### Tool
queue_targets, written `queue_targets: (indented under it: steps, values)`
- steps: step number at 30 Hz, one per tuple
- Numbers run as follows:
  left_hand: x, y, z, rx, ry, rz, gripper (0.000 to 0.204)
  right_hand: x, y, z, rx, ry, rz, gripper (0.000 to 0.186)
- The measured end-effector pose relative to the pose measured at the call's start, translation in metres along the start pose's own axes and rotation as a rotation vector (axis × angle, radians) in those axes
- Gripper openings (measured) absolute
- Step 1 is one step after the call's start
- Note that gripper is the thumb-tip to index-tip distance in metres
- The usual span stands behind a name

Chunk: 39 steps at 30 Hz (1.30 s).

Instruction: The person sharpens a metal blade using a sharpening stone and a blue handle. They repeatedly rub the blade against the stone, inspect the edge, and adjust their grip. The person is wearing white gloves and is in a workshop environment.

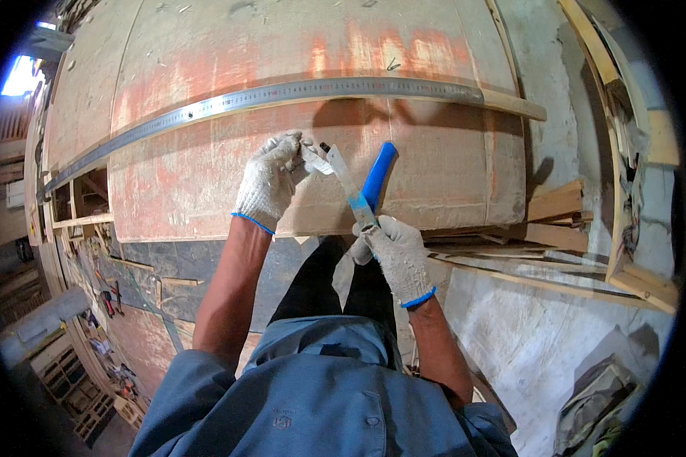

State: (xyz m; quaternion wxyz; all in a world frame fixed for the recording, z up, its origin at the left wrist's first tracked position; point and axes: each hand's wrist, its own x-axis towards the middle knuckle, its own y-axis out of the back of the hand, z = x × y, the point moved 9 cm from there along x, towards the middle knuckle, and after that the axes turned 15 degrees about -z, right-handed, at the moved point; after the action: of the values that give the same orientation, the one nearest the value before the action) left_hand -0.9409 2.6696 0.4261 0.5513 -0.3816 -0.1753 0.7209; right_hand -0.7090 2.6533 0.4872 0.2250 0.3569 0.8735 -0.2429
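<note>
My left hand (273, 179), in a white knitted glove, is closed with a small pale piece (316, 160) at its fingertips, which I cannot make out. My right hand (385, 255), also gloved, grips the lower end of a flat metal strip (341, 173) with blue on it, angled up toward my left hand. A small dark tip shows at its upper end. A blue handle (377, 174) slants up-right beside the strip; whether they are joined I cannot tell. Beyond both hands, a long steel rule (274, 93) lies across the worn board (175, 190), partly over a wooden batten (514, 105).
Timber pieces (556, 202) lie at the board's right end, near a wooden frame (640, 286). Scrap strips and tools (110, 301) lie on the lower left. A crumpled cloth (594, 411) sits at bottom right. My legs (312, 282) are just below the board's front edge.
</note>
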Motion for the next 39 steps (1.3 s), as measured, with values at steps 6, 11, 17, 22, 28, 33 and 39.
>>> queue_targets:
  steps: [6,11,17,22,28,33,39]
  values:
    - [-0.001,-0.005,-0.004,0.005,0.021,-0.013,0.026,-0.003,0.008,0.007,0.008,-0.022,0.044,0.022]
    - [0.0,-0.002,-0.009,0.111,0.032,-0.018,0.027,-0.012,0.011,-0.009,-0.07,0.009,0.074,0.024]
    - [-0.003,-0.002,-0.027,0.203,0.1,0.038,0.02,-0.016,0.017,-0.002,0.03,0.024,0.065,0.026]
    - [0.003,-0.007,-0.029,0.282,0.104,-0.003,0.022,-0.015,0.017,-0.003,0.016,0.026,0.066,0.028]
    - [-0.025,0.004,-0.019,0.824,0.155,-0.091,0.038,-0.013,-0.005,0.027,-0.036,0.026,0.047,0.019]
    - [0.004,0.023,-0.066,0.191,0.171,-0.166,0.024,-0.01,0.023,0.016,0.008,0.052,-0.005,0.029]
    - [0.015,0.022,-0.075,0.364,0.169,-0.028,0.022,-0.005,0.034,0.02,0.07,0.104,-0.014,0.031]
